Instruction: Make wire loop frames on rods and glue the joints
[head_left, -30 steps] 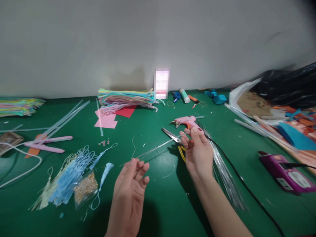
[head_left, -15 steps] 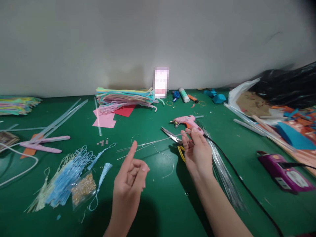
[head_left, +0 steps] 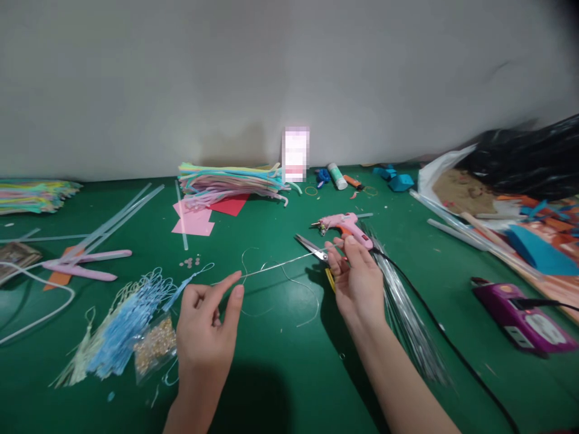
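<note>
Thin silvery wires point(head_left: 280, 263) stretch between my two hands above the green table. My right hand point(head_left: 359, 274) pinches their right end, close to the scissors point(head_left: 312, 246) and the pink glue gun point(head_left: 346, 223). At the wires' left end is my left hand point(head_left: 210, 319), its index finger stretched out against them and its thumb apart, lower down. A loose thread point(head_left: 307, 288) curls on the table below the wires. Right of my right hand lies a bundle of silver wires point(head_left: 409, 313).
Blue tassels point(head_left: 120, 331) and a bag of gold beads point(head_left: 154, 346) lie left. Pipe cleaners point(head_left: 233, 181) and a lit phone point(head_left: 296, 154) are at the back. A purple device point(head_left: 520, 316) and black cable point(head_left: 434, 316) lie right.
My left hand has moved left and its fingertip now touches the wires. The wires' spread left ends have come together into one line. My right hand has shifted slightly.
</note>
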`<action>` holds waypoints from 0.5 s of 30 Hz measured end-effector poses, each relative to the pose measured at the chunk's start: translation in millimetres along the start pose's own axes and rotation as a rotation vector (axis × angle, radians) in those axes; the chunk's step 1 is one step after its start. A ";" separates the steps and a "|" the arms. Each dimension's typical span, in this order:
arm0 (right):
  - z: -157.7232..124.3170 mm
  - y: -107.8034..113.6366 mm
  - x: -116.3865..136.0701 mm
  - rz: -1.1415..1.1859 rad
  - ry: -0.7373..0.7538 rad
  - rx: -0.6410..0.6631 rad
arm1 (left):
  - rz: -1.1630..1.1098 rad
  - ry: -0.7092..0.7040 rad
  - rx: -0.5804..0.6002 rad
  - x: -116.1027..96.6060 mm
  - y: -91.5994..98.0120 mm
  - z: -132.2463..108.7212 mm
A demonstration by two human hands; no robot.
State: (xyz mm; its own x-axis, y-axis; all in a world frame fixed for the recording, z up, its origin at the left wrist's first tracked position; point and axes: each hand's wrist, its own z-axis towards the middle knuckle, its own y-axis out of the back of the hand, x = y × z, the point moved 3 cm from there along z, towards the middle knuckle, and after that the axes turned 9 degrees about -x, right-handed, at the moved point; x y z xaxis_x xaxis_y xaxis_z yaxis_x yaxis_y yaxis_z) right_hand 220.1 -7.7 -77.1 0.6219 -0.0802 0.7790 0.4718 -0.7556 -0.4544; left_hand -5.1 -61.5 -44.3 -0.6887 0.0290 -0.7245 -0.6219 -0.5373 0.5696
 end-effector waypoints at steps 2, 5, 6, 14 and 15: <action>-0.1 0.0 0.1 -0.016 0.016 0.007 | 0.010 0.007 0.018 2.4 0.9 1.3; -0.2 -0.5 0.6 -0.037 0.044 0.024 | -0.001 0.036 0.078 4.5 2.4 3.4; -0.1 -0.8 0.7 -0.038 0.051 0.029 | -0.015 0.058 0.096 5.1 3.0 4.1; 1.4 -2.2 0.1 -0.079 0.065 0.084 | 0.083 0.174 0.290 18.8 6.6 16.5; 1.3 -2.3 0.0 -0.087 0.072 0.084 | 0.117 0.166 0.303 20.1 7.0 18.2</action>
State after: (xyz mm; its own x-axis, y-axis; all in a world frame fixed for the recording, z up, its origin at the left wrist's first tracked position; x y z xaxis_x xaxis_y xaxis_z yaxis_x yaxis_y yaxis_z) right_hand 219.8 -5.1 -76.6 0.5310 -0.0656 0.8448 0.5746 -0.7049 -0.4159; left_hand -30.1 -49.3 -47.8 -0.7074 -0.1686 -0.6864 -0.6418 -0.2537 0.7237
